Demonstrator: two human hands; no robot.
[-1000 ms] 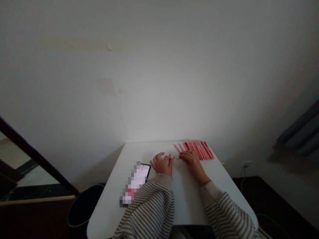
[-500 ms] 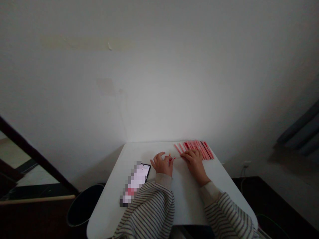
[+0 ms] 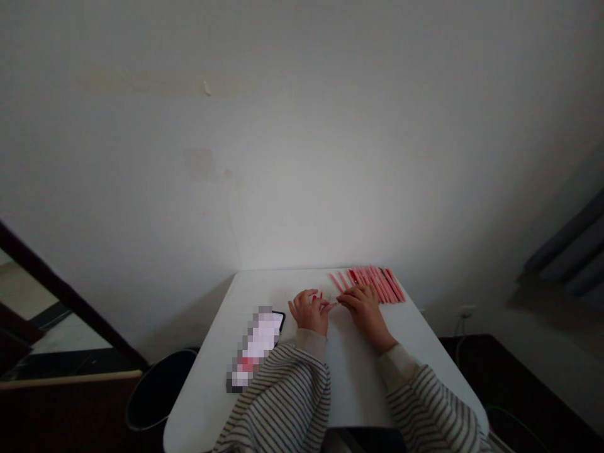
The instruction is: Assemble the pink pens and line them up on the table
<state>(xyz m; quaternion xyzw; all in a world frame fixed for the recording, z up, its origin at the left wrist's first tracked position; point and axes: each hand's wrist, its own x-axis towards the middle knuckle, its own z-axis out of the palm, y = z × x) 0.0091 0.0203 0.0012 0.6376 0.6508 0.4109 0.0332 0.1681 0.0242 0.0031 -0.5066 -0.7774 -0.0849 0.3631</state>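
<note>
My left hand (image 3: 310, 313) is over the middle of the white table (image 3: 353, 371), its thumb and forefinger pinched on a thin pink pen piece (image 3: 333, 305). The fingertips of my right hand (image 3: 363, 308) close on the other end of that piece, so it bridges the small gap between both hands. Small red and yellow bits (image 3: 321, 294) show just beyond my left fingers; their kind is too small to tell. Past my right hand lies a row of several pink pens (image 3: 377, 281), side by side and slanted, some partly hidden by that hand.
A phone (image 3: 257, 346) with its screen lit and blurred lies left of my left forearm. The table's far edge meets a white wall (image 3: 302, 157). A dark bin (image 3: 160, 390) stands on the floor at the left, and a wall socket (image 3: 467, 309) is at the right.
My hands have come closer together, the right fingertips shifting left to the piece at my left fingers. The red piece in the left fingers has changed position. Phone and pen row stay put.
</note>
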